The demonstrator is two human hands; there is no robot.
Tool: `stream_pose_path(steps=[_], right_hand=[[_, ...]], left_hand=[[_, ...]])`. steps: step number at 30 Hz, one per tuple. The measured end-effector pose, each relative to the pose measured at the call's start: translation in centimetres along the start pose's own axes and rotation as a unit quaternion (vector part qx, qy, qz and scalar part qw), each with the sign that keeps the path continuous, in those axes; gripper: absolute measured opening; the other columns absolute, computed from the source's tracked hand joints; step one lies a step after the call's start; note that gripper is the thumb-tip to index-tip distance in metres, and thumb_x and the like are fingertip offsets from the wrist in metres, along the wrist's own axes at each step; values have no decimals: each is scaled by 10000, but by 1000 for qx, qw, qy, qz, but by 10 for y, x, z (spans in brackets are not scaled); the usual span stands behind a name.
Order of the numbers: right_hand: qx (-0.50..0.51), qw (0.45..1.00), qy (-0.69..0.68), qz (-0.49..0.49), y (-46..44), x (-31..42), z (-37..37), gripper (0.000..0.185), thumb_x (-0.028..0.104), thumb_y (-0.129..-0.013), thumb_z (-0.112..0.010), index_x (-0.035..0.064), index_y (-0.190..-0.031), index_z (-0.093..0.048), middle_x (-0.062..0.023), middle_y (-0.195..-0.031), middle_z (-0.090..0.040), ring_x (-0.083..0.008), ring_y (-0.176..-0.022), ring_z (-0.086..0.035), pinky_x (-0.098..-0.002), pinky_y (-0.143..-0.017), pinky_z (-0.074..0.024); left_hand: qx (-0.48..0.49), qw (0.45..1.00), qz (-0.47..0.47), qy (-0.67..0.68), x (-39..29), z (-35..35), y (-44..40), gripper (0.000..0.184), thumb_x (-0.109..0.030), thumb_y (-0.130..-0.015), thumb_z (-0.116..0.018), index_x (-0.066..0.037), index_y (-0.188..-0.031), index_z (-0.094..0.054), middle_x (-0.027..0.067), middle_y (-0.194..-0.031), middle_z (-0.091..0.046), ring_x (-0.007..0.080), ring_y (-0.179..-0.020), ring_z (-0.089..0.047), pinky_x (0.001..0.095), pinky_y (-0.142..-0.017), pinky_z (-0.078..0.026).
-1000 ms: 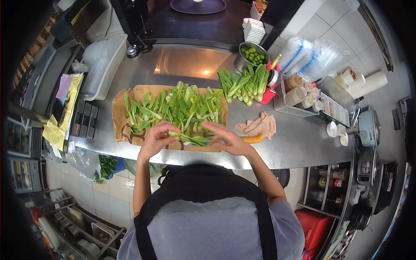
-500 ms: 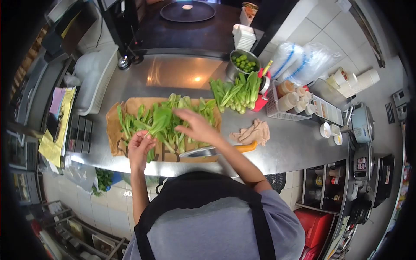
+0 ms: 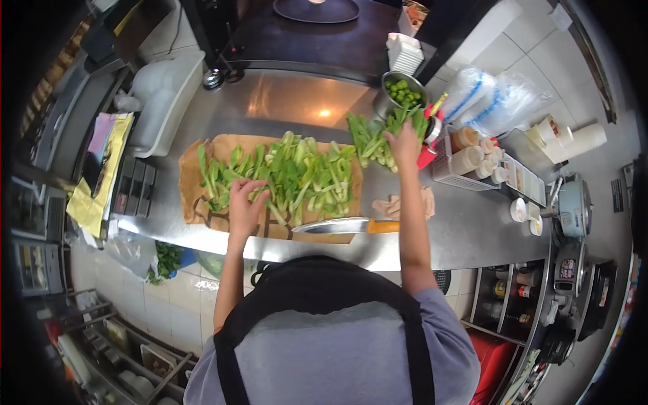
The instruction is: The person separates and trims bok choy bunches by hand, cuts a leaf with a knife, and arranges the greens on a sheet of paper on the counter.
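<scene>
Many leafy green stalks (image 3: 290, 169) lie spread on brown paper (image 3: 191, 182) on the steel counter. My left hand (image 3: 247, 202) is over the lower left part of them, fingers bent and apart, with nothing visible held. My right hand (image 3: 404, 143) reaches to a second bunch of greens (image 3: 368, 140) at the right, touching its leaves; its fingertips are partly hidden among them. Below the spread stalks lies a knife (image 3: 337, 226), its orange handle toward my right forearm. A crumpled pink cloth (image 3: 428, 201) shows beside that forearm.
Behind the second bunch stands a metal pot (image 3: 386, 104) of green limes. To its right are a basket (image 3: 466, 178) of sauce bottles, plastic bags (image 3: 503, 101) and small cups (image 3: 518, 210). At the left are a white crate (image 3: 177, 108) and yellow papers (image 3: 91, 202).
My right hand has moved from above the spread greens to the bunch at the right. My left hand has let go of its leafy stalk and moved slightly right.
</scene>
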State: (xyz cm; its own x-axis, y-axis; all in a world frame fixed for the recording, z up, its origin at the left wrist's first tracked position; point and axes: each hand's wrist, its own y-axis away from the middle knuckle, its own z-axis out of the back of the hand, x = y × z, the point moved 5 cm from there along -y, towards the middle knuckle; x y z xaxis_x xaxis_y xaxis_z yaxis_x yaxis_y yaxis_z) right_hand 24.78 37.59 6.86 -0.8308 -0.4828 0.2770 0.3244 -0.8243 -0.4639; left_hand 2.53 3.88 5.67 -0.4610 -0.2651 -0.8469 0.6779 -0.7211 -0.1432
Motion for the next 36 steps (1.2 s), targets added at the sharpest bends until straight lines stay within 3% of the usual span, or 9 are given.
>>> stream_pose_path(steps=[1,4,8,16,23,26,29,32,36], right_hand=[[43,999,28,-7,2,-15,-15,544,203,-736,-693,-24,-1148,-420,-211,-941,-551,-370,-772,-613,-450,-637,-488],[61,997,55,-13,0,-23,-35,628,143,-740,-674,-4,-1259,-353,-213,-1038,-493,-378,-810,-607,-458,-647,-488],[47,999,6,-27,10,9,5,640,116,-732,-686,56,-1281,-363,-182,-1070,-456,-370,-809,-597,-450,-639,-483],[19,976,-195,91,42,82,51,343,124,-763,-664,92,-1087,-557,-130,-971,-519,-318,-842,-574,-405,-671,-460],[207,933,-242,169,57,134,-46,150,133,-765,-643,56,-893,-627,-118,-889,-584,-304,-909,-560,-384,-764,-469],[251,937,-182,163,55,154,-97,235,185,-727,-690,42,-896,-612,-128,-894,-593,-291,-953,-548,-387,-811,-456],[268,931,-166,182,53,170,-82,289,203,-712,-727,45,-917,-597,-93,-862,-613,-236,-834,-602,-347,-738,-479],[389,854,-328,110,51,170,-63,332,180,-669,-761,54,-910,-571,-63,-836,-612,-189,-730,-592,-305,-678,-483],[305,789,-525,92,59,165,3,284,38,-679,-730,32,-894,-545,-36,-791,-610,-111,-675,-584,-233,-584,-458]], left_hand=[[-25,993,-47,-104,2,3,1,200,-78,-707,-693,-60,-904,-662,118,-905,-491,285,-895,-491,334,-781,-419],[-35,977,-39,-206,14,-3,6,174,-65,-680,-694,-56,-848,-650,116,-902,-467,290,-890,-469,361,-791,-408],[43,979,-62,-191,22,-25,12,208,-67,-617,-728,-78,-798,-628,117,-916,-456,298,-904,-463,377,-791,-413],[23,948,-65,-311,36,-15,20,245,-6,-612,-629,-111,-832,-600,109,-886,-426,293,-875,-470,394,-687,-461],[51,986,-89,-131,-16,7,12,340,101,-618,-558,-83,-898,-611,116,-892,-422,288,-869,-472,367,-762,-412],[30,988,-111,-104,-33,9,6,317,106,-647,-550,-73,-899,-617,110,-904,-416,269,-866,-465,327,-740,-405],[-1,991,-104,-85,-36,13,4,288,69,-657,-575,-83,-896,-628,115,-869,-450,275,-848,-496,348,-744,-419],[30,999,-23,-35,-25,14,7,227,22,-724,-600,-80,-922,-647,71,-831,-467,196,-801,-525,289,-688,-429],[106,980,18,170,-24,-6,16,177,-64,-804,-619,-64,-976,-657,14,-824,-523,86,-718,-523,223,-631,-424]])
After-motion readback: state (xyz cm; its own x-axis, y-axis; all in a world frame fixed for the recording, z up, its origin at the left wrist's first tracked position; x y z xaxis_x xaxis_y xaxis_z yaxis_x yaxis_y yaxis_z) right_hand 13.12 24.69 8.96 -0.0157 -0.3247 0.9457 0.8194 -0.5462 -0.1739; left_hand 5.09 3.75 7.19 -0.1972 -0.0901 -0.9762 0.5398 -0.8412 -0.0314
